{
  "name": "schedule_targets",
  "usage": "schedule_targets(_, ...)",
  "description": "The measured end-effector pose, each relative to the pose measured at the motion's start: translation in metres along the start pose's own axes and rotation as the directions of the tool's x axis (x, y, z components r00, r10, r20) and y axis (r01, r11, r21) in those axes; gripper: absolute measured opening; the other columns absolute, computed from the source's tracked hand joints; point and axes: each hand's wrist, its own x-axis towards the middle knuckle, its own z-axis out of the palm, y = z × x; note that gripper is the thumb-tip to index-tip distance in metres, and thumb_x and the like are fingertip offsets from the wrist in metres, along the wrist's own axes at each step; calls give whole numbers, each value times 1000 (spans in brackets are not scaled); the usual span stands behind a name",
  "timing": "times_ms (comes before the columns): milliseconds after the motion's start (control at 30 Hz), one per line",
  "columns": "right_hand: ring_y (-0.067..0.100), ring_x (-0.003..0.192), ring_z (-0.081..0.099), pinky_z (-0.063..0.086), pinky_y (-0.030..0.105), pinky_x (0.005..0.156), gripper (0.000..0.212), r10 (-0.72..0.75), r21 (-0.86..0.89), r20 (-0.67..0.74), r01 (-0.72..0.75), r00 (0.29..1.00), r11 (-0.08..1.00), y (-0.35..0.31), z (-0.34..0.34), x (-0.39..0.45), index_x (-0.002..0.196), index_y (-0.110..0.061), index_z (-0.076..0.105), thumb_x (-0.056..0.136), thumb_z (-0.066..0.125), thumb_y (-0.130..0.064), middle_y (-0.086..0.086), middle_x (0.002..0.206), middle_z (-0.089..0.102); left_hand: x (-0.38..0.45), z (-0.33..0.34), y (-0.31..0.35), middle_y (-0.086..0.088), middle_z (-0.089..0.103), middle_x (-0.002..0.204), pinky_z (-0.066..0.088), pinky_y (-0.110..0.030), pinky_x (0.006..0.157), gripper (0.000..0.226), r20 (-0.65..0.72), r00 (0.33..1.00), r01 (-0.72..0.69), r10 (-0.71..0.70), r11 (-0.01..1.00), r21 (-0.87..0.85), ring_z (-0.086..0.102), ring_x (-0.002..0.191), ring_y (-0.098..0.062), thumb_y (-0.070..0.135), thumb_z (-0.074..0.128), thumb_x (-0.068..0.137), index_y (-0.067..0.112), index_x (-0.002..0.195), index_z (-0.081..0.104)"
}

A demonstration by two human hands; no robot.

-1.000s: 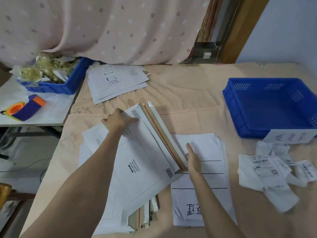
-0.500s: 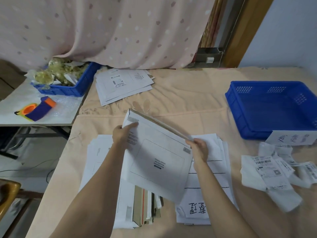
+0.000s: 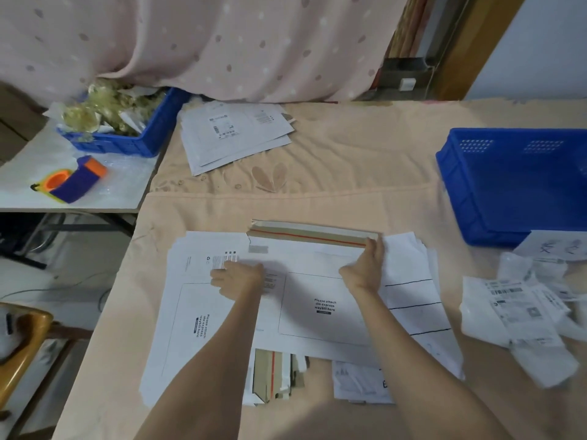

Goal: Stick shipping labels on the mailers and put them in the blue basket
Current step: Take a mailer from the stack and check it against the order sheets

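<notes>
The blue basket (image 3: 508,185), well right of our fingers, shows no mailers. The mailer (image 3: 320,300) lies unlabelled under both hands: left hand (image 3: 239,279) curled at its edge, right hand (image 3: 365,268) pinching the flap. Labels (image 3: 521,309) wait right.

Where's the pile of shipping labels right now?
In the head view, the loose shipping labels lie on the table's right side, just in front of the blue basket and right of the mailer under both hands.
</notes>
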Motion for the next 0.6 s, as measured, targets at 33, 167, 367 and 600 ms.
schedule_targets(33,22,145,18,37,32,105,78,-15,-108,-7,15,1000,994,0,0,0,144,-10,30,74,61,2,0,160,2,-1,1,-2,-17,30,138,37,-38,98,55,-75,994,-82,86,995,50,33,124,-34,24,63,82,3,128,40)
schedule_targets(167,32,127,35,30,37,103,73,-155,-340,-106,111,982,934,-10,0,-1,131,-14,46,63,69,-8,9,147,29,3,6,4,-17,41,127,38,-39,88,44,-226,809,-539,542,839,80,41,113,-36,12,66,76,3,117,51)
schedule_targets(367,24,121,34,27,32,94,67,-282,-485,145,317,948,815,-20,11,8,123,-21,52,63,74,-41,-1,127,44,8,16,37,-7,38,131,29,-36,102,69,295,558,-829,776,498,257,33,125,-26,38,75,74,24,135,46)
schedule_targets(600,24,122,33,26,33,99,75,-235,-537,218,318,947,781,-22,8,18,119,-21,54,57,79,-55,0,125,45,23,22,47,-8,35,128,26,-41,109,78,397,560,-809,727,376,452,32,123,-30,48,78,68,28,135,44)
